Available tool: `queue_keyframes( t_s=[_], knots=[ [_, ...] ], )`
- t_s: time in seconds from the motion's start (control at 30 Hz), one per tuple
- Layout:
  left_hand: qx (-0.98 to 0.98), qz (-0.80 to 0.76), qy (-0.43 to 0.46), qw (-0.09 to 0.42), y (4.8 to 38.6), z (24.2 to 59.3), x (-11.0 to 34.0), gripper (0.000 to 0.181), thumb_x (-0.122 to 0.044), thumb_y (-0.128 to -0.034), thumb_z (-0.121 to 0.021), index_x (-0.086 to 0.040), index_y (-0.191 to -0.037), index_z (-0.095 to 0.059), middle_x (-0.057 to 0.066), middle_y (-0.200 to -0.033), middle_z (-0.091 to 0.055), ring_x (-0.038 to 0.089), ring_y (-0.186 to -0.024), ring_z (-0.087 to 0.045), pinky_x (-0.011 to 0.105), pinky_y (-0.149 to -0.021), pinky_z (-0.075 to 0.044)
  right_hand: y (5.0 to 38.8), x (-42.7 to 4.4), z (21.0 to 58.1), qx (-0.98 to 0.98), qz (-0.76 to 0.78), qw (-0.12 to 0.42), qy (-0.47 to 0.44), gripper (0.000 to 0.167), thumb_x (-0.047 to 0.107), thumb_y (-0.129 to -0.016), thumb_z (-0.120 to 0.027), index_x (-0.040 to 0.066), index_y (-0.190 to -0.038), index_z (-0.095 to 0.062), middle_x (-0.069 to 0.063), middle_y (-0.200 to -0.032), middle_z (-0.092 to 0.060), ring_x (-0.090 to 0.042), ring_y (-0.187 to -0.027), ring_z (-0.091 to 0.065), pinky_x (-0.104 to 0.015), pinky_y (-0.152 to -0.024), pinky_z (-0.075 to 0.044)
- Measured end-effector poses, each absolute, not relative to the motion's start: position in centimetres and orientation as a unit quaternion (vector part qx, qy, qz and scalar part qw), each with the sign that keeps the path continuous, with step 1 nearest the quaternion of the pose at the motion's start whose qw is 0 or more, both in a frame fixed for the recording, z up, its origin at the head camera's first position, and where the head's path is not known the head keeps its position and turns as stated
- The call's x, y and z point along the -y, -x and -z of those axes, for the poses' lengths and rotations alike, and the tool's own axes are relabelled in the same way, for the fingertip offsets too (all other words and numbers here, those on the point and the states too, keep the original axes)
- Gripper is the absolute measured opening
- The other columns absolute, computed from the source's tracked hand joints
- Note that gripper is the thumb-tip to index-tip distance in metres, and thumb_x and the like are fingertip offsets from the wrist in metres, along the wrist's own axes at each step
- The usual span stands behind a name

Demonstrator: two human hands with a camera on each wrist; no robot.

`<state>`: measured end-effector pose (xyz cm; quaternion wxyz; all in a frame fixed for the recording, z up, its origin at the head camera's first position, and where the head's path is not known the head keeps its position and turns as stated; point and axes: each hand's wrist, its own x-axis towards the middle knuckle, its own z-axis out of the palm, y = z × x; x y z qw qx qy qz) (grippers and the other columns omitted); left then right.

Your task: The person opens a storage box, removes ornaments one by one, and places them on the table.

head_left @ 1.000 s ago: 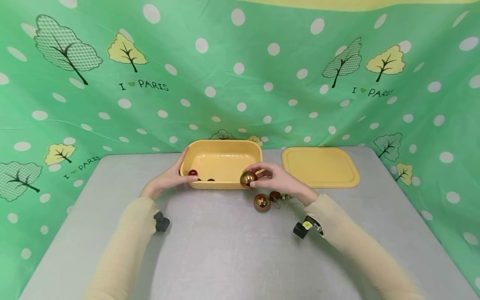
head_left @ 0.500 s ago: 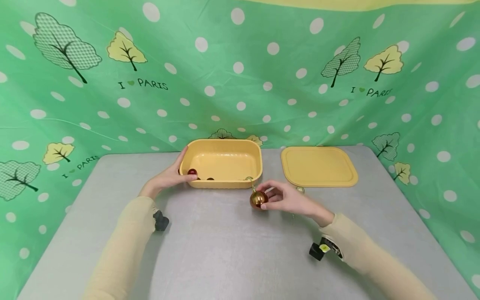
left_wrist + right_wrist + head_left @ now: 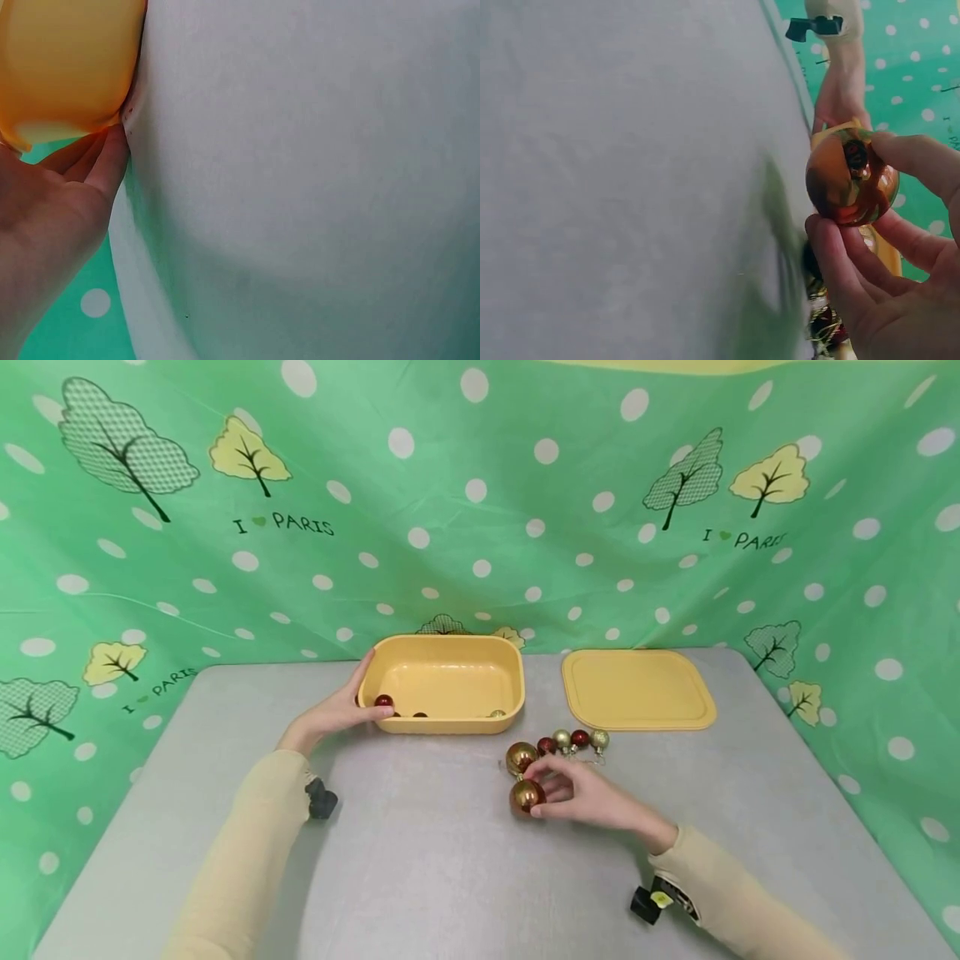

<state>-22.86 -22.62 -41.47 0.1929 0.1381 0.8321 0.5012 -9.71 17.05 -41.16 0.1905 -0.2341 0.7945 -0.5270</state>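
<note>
Ball [image 3: 527,798], shiny gold-bronze, pinched betw. thumb & fingers of R hand [image 3: 583,793], just beside a similar lg. ball [image 3: 521,757], outside yellow box [image 3: 450,727] near its front R corner. Can't tell if touching table [image 3: 420,868]. Prob. light, stiff, maybe thin-shelled & fragile; slick, apt to roll. Best held round middle, fingers spread, w/o hard squeeze. L hand [image 3: 335,711] gripping box's L end.

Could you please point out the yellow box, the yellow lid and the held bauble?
Yellow box [image 3: 441,683], head view: inside floor.
Yellow lid [image 3: 639,690], head view: flat top.
Held bauble [image 3: 852,180], right wrist view: its middle.
</note>
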Motion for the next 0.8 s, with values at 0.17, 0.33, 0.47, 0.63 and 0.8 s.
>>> queue_keyframes(
  t_s=[0.17, 0.33, 0.47, 0.63, 0.8],
  knots=[
    [-0.832, -0.501, -0.143, 0.190, 23.0, 41.5, 22.6, 0.110, -0.023, -0.0880, -0.071, -0.031, -0.153, 0.018, 0.013, -0.159, 0.016, 0.040, -0.143, 0.006, 0.061, -0.111, -0.005, 9.4, -17.4, 41.5, -0.805, 0.528, 0.170, 0.209, 0.039, 0.007, -0.081, -0.077, -0.002, -0.113, -0.058, -0.016, -0.111, -0.060, -0.029, -0.095, -0.064, -0.030, -0.080, -0.055],
    [-0.834, -0.499, -0.143, 0.185, 23.0, 41.4, 22.6, 0.110, -0.024, -0.0875, -0.071, -0.030, -0.153, 0.017, 0.015, -0.158, 0.016, 0.040, -0.143, 0.007, 0.060, -0.111, -0.003, 9.3, -17.3, 41.5, -0.819, 0.524, 0.156, 0.172, 0.039, 0.010, -0.081, -0.078, -0.002, -0.111, -0.058, -0.015, -0.106, -0.060, -0.029, -0.093, -0.064, -0.029, -0.078, -0.055],
    [-0.835, -0.498, -0.145, 0.186, 23.1, 41.5, 22.7, 0.110, -0.025, -0.0874, -0.071, -0.030, -0.153, 0.017, 0.016, -0.158, 0.016, 0.041, -0.143, 0.006, 0.060, -0.112, -0.004, 9.4, -17.0, 41.4, -0.848, 0.491, 0.135, 0.146, 0.038, 0.016, -0.081, -0.078, 0.000, -0.109, -0.059, -0.010, -0.100, -0.061, -0.024, -0.089, -0.063, -0.028, -0.076, -0.055],
    [-0.836, -0.495, -0.140, 0.191, 23.1, 41.6, 22.8, 0.109, -0.025, -0.0884, -0.070, -0.032, -0.152, 0.018, 0.014, -0.158, 0.017, 0.039, -0.143, 0.007, 0.059, -0.112, -0.004, 9.7, -16.5, 41.5, -0.881, 0.449, 0.102, 0.113, 0.038, 0.021, -0.079, -0.079, 0.003, -0.106, -0.060, -0.006, -0.093, -0.061, -0.018, -0.082, -0.061, -0.030, -0.072, -0.053],
    [-0.835, -0.497, -0.138, 0.194, 23.1, 41.7, 22.9, 0.109, -0.025, -0.0885, -0.070, -0.033, -0.152, 0.018, 0.013, -0.158, 0.017, 0.039, -0.143, 0.007, 0.059, -0.112, -0.004, 9.9, -16.1, 41.6, -0.899, 0.421, 0.079, 0.092, 0.036, 0.025, -0.079, -0.080, 0.005, -0.103, -0.061, -0.004, -0.090, -0.062, -0.015, -0.077, -0.060, -0.031, -0.069, -0.052]
  ],
)
